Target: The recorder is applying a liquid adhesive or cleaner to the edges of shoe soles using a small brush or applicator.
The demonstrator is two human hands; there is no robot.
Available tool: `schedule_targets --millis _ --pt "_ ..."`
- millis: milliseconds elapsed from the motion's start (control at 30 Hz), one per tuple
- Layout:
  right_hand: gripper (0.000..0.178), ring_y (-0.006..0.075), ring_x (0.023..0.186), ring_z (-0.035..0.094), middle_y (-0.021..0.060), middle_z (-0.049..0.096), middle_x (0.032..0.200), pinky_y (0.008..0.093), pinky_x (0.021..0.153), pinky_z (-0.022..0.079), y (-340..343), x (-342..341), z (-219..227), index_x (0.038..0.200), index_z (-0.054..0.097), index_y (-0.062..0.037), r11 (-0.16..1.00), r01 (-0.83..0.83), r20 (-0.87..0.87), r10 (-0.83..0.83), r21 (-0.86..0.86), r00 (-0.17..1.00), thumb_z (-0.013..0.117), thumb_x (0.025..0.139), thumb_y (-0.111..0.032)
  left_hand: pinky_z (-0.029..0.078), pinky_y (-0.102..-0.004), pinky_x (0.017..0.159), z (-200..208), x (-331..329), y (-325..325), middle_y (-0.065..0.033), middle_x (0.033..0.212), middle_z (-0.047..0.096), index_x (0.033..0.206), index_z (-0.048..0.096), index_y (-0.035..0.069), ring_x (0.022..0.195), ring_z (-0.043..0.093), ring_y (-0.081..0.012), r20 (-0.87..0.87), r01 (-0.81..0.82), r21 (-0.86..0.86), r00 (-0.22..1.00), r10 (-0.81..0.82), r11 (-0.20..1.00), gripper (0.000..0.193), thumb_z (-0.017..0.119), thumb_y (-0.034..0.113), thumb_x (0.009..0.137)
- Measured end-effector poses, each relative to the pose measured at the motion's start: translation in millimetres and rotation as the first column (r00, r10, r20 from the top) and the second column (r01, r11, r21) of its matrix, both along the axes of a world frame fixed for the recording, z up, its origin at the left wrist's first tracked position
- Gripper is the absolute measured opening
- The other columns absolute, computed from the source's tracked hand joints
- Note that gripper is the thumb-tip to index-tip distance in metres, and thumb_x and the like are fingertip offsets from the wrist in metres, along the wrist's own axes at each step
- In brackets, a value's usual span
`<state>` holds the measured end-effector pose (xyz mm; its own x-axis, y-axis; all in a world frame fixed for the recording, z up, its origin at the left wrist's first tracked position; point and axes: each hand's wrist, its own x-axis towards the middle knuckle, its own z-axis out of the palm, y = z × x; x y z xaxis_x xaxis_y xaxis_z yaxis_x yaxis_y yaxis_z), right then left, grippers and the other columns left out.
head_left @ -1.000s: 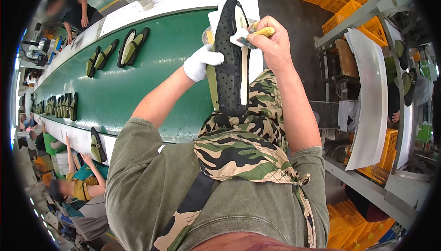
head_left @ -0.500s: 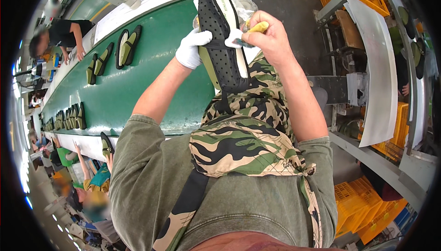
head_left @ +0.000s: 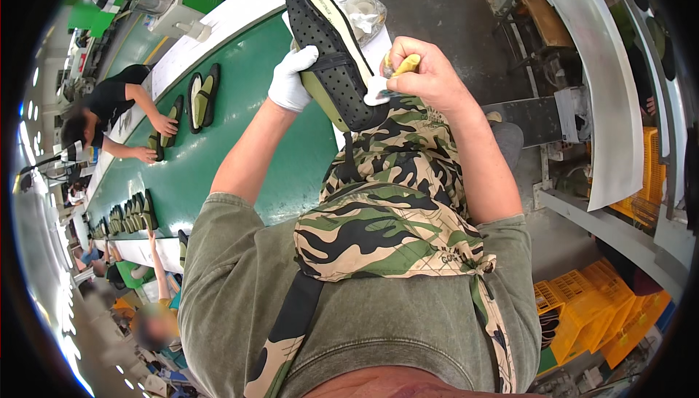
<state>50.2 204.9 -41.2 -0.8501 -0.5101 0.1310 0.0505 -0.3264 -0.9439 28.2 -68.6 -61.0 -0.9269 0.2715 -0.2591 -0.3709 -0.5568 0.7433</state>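
Note:
My left hand (head_left: 293,81), in a white glove, grips a shoe (head_left: 342,86) by its side, thumb over the dark strap. The shoe is black with small dots, has an olive-green side, and shows a cream insole along its opening. It is held tilted above the lap of my camouflage apron. My bare right hand (head_left: 431,70) closes around a yellow-handled tool (head_left: 409,64). Beside those fingers a white cloth-like pad (head_left: 376,91) presses at the shoe's nearer end, by the rim of the opening. Whether the pad is part of the tool cannot be made out.
A clear plastic bowl (head_left: 364,18) stands on the white table edge beyond the shoe. Along the green work surface (head_left: 240,136) lie a pair of shoes (head_left: 202,96) and a row of several more. Across it, a co-worker (head_left: 124,103) leans in. Yellow crates (head_left: 575,311) and a metal sheet (head_left: 604,92) are on the right.
The shoe has shifted left in the view, and the white pad now sits lower, nearer its end. Across the surface, the co-worker's hands have come onto two shoes.

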Motion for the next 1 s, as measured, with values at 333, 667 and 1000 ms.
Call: schedule_targets --millis 333,667,1000 --pt "0.022 0.0082 0.082 0.058 0.0008 0.064 0.087 0.0265 0.071 0.048 40.8 -9.7 -16.1 0.081 0.056 -0.0076 0.970 0.237 -0.169 -0.243 -0.056 0.955 0.075 0.072 -0.001 0.036 -0.0478 0.115 29.5 -26.3 48.6 -0.0136 0.144 0.051 0.148 0.038 0.004 0.130 0.050 -0.0334 -0.078 0.200 -0.014 0.977 -0.201 0.980 0.074 0.069 0.022 0.084" --pt "0.018 0.0133 0.072 0.057 0.0021 0.058 0.081 0.0297 0.064 0.045 147.8 30.3 -151.7 0.086 0.054 -0.0090 0.442 0.812 0.551 -0.596 -0.382 0.584 0.067 0.081 0.002 0.039 -0.0430 0.113 182.8 -86.6 222.3 -0.0117 0.135 0.059 0.137 0.051 0.003 0.125 0.055 -0.0268 -0.389 0.329 -0.128 0.851 -0.353 0.936 0.050 0.064 0.022 0.093" --pt "0.015 0.0142 0.068 0.056 0.0027 0.058 0.075 0.0292 0.062 0.044 189.6 52.5 -251.3 0.085 0.057 -0.0089 0.232 0.902 0.735 -0.523 -0.364 0.432 0.065 0.080 0.002 0.047 -0.0407 0.105 319.4 -73.1 571.4 -0.0133 0.126 0.066 0.123 0.063 0.002 0.113 0.064 -0.0253 -0.590 0.431 -0.285 0.625 -0.511 0.856 0.037 0.068 0.023 0.092"
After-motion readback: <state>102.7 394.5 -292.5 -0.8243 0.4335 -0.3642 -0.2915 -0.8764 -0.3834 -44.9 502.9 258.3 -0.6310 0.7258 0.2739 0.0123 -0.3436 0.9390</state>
